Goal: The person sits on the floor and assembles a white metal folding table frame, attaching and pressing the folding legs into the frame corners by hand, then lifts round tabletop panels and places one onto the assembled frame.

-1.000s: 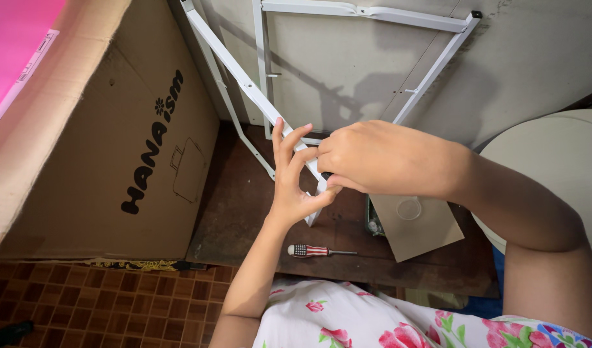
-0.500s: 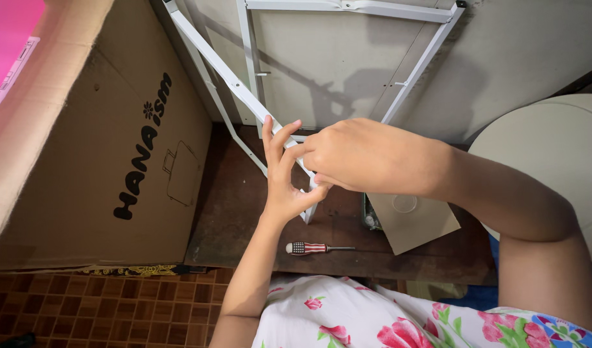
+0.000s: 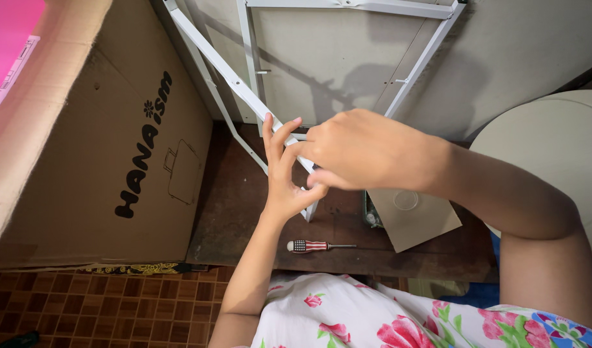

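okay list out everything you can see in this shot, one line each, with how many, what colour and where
metal frame: one, white, thin bars leaning against the wall at top centre, one bar slanting down to the hands
cardboard box: one, brown, large, on the left
screwdriver: one, striped handle, lying on the dark board below the hands
dark board: one, brown, on the floor at centre
cardboard piece: one, tan, on the board to the right of the screwdriver
round panel: one, beige, at the right edge
tiled floor: brown, bottom left
floral garment: one, white with pink flowers, bottom centre
left hand: one, fingers spread against the slanting bar
right hand: one, closed over the same bar, touching the left hand
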